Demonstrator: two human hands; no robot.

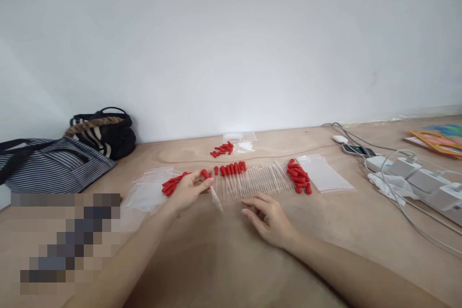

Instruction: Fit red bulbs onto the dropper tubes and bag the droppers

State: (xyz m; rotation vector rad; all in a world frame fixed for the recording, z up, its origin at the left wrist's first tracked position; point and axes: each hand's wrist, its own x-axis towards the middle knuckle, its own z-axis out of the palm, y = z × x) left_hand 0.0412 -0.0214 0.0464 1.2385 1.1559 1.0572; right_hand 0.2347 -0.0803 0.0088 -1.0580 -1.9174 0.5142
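My left hand [191, 190] pinches a glass dropper [215, 198] near its red rubber bulb, with the tube slanting down toward me. My right hand [266, 216] rests above the table with loosely bent fingers, thumb apart, and nothing in it. Just beyond my hands lies a row of clear glass tubes [269, 178]. Several tubes at the row's left end carry red bulbs [233, 168]. Loose red bulbs [173, 184] lie partly behind my left hand, and another pile of bulbs [299, 175] sits at the row's right end.
More red bulbs [223, 148] lie near the wall beside a clear bag [247, 146]. Plastic bags flank the row, left [147, 190] and right [327, 173]. Striped bags [61, 163] stand far left. A power strip with chargers [422, 173] and cables occupies the right.
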